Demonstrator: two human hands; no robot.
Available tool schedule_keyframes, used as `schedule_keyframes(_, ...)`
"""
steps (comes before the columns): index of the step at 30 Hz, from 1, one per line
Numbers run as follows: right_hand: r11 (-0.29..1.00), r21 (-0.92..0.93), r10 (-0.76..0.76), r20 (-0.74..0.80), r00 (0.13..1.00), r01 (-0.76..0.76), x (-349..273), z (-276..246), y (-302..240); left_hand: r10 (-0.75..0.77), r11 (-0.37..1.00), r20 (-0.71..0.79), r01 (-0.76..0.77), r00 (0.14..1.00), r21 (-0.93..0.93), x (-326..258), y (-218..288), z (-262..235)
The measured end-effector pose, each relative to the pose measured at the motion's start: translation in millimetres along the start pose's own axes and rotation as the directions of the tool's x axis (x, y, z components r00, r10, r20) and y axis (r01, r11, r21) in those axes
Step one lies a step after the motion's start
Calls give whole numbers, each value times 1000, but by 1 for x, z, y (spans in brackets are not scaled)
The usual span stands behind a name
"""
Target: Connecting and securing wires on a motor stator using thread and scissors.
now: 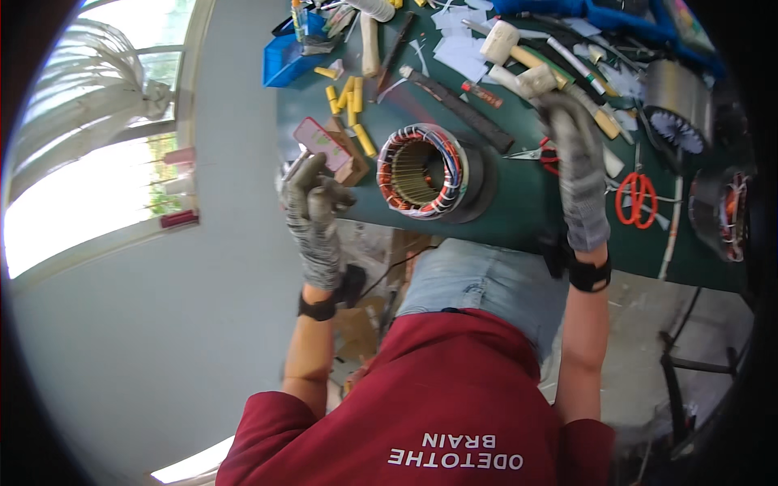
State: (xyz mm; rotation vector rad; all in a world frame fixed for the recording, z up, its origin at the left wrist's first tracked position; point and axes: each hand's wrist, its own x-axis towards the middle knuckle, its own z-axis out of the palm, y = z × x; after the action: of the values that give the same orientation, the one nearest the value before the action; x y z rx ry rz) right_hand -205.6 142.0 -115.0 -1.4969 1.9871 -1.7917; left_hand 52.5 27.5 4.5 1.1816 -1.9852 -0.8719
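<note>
Both hands wear grey knitted gloves. My left hand (314,212) is raised at the table's left edge, fingers apart and partly bent, beside a phone (322,144) with a pink-edged screen leaning on a wooden block (352,168). Between my hands a motor stator (421,172) faces up, its coil ends in red, white and blue wires laced round the rim. My right hand (577,166), smeared by motion, stretches long-fingered over the table's right side. Its fingertips are near a pale mallet head (536,80). Next to it are scissors with dark red handles (549,155), partly hidden.
Yellow tubes (354,97) lie beyond the phone. A dark flat bar (458,108), a mallet (501,42) and white paper pieces (463,55) cover the far side. Orange-handled scissors (636,200) and more stators (679,105) are at right. A blue bin (285,61) stands far left.
</note>
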Motion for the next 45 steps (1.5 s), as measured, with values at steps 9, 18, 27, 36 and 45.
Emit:
schedule_keyframes(9, 203, 457, 807, 423, 413, -866, -107, 45, 6, -543, 795, -2, 514, 840, -322, 44, -125, -64)
schedule_keyframes(18, 201, 425, 862, 351, 365, -883, -132, 155, 19, -391, 366, 678, 781, 622, -506, 52, -196, 64)
schedule_keyframes(27, -298, 711, 874, 471, 117, -637, -112, 150, 3, -141, 868, 687, 423, 712, -260, 50, -210, 42)
schedule_keyframes(36, -390, 662, 759, 625, 184, -640, -155, 92, 72, -204, 881, 970, 458, 135, 122, 120, -204, 7)
schedule_keyframes(45, -341, 643, 798, 584, 151, -686, -94, 156, 0, 297, 939, 661, -82, 689, -335, 65, -232, 27)
